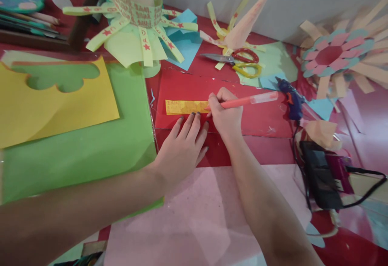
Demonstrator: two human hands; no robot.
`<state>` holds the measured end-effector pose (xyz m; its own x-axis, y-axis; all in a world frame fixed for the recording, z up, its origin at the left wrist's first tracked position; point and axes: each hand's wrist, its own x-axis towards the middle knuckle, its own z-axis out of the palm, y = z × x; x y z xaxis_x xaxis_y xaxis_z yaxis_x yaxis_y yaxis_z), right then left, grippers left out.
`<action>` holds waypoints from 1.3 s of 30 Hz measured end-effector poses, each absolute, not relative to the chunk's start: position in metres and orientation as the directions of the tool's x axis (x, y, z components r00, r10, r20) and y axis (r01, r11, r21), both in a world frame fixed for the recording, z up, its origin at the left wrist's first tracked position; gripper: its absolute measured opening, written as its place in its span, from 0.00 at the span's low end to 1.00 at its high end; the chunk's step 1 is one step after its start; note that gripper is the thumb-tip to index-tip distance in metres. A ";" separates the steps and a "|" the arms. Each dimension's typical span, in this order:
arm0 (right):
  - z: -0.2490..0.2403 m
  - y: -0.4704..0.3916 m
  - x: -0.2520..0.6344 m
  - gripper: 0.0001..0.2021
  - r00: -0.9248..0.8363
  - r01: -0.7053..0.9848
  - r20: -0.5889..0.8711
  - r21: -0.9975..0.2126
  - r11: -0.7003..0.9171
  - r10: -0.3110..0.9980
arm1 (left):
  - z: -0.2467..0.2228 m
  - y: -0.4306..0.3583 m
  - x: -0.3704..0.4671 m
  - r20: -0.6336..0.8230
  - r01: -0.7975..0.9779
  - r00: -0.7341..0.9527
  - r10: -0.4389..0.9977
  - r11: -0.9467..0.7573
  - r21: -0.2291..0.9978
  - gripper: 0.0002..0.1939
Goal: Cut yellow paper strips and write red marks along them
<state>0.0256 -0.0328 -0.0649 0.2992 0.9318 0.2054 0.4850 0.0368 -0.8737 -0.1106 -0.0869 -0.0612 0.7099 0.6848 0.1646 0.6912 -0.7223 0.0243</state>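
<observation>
My right hand [226, 114] is closed around a coral-coloured pen [239, 101], its tip down at the right end of a yellow paper strip [182, 107]. Small reddish writing or marks cover part of the strip, too small to read. Under the strip lies a red sheet of card [257, 116]. My left hand [186, 138] rests flat with its fingers stretched out, the fingertips at the lower edge of the strip.
Scissors [233, 60] lie behind the red card. A glue gun [291, 100] and a black power strip [321, 177] with cords are on the right. Paper crafts [142, 13] stand at the back; green [133, 128] and yellow sheets [100, 100] spread left.
</observation>
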 end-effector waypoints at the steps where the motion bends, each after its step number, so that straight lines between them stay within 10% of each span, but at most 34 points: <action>1: -0.065 -0.033 0.025 0.16 0.287 0.498 0.220 -0.866 0.051 0.933 | -0.061 -0.087 -0.110 0.162 0.691 0.710 0.685 -0.723 0.027 0.24; 39: -0.062 -0.032 0.029 0.16 0.406 0.364 0.171 -0.931 0.013 0.898 | -0.059 -0.087 -0.111 0.135 0.692 0.707 0.694 -0.718 0.071 0.24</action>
